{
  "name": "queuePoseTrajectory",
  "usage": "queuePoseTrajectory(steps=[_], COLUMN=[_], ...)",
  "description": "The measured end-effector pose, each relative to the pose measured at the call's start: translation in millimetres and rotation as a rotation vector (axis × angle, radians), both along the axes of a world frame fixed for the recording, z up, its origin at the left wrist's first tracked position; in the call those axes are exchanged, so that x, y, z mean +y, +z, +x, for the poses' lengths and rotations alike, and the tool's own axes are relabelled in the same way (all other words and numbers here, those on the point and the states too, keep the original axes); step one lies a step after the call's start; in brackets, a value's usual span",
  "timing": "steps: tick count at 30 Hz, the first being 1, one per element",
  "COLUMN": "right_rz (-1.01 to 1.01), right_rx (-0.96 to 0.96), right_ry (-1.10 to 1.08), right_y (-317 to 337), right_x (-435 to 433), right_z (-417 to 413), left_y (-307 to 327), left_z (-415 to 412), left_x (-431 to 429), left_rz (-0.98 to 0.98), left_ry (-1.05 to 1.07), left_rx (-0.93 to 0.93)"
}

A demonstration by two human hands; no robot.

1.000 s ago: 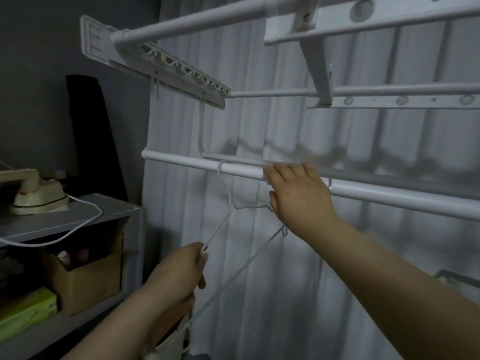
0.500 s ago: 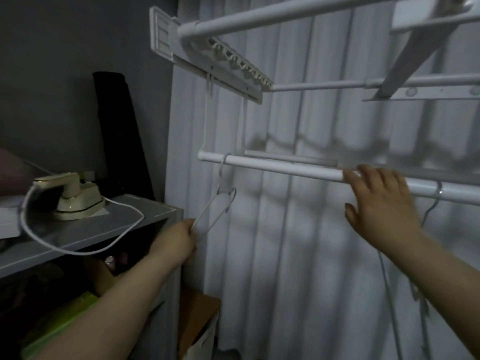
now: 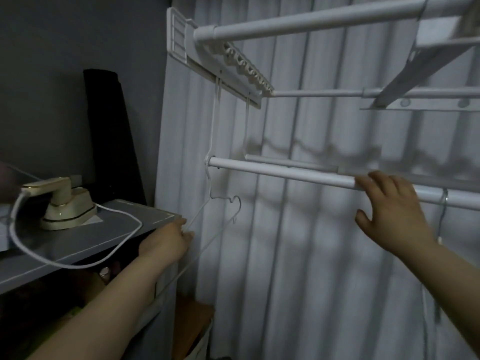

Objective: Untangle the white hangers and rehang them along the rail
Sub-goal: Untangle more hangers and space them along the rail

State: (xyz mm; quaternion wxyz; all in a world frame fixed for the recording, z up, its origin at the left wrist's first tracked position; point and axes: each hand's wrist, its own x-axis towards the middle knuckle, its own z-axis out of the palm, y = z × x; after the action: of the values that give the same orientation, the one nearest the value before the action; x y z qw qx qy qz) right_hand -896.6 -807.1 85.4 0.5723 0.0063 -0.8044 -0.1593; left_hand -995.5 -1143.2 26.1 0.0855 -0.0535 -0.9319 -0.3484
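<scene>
A white rail runs across the middle in front of the curtain. A thin white wire hanger hooks over the rail's left end and slants down to the left. My left hand is shut on that hanger's upper wire below the rail. My right hand rests with spread fingers against the rail further right and holds nothing. Just right of it another white hanger hangs from the rail, its lower part blurred.
A white drying rack with bars hangs overhead. A grey shelf at the left carries a cream iron with a looping white cord. A cardboard box stands on the floor below the hanger. A pale curtain fills the back.
The hanger in my left hand has slid left to the rail's end. My right hand has moved right along the rail, away from that hanger. The view has swung left.
</scene>
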Motion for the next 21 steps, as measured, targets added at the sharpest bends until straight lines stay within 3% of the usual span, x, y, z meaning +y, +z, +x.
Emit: queuePoseTrajectory(steps=[4,8,12,16,19,21], right_rz=[0.007,-0.04,0.002,-0.195,-0.308,-0.335], right_rx=[-0.089,-0.21,-0.034,0.145,0.065,-0.011], right_ry=[-0.011,0.058,0.056,-0.015,-0.1,-0.123], right_y=[5.1,15.9,21.7,22.8,20.8,17.6], right_x=[-1.6,5.2,23.8,51.7,75.9,86.3], right_z=[6.2,23.2,46.5,73.5,87.2,91.7], left_y=[6.4,13.5,14.1,19.0,17.6,13.6], left_z=[29.8,65.6,95.3,133.5,156.3,169.8], left_x=[12.3,55.6,118.5,178.8,217.4,232.9], left_rz=[-0.017,0.142,0.388,0.491,0.421,0.268], left_ry=[0.092,-0.065,-0.334,-0.548,-0.628,-0.626], left_rx=[0.433,0.68,0.513,0.311,0.164,0.177])
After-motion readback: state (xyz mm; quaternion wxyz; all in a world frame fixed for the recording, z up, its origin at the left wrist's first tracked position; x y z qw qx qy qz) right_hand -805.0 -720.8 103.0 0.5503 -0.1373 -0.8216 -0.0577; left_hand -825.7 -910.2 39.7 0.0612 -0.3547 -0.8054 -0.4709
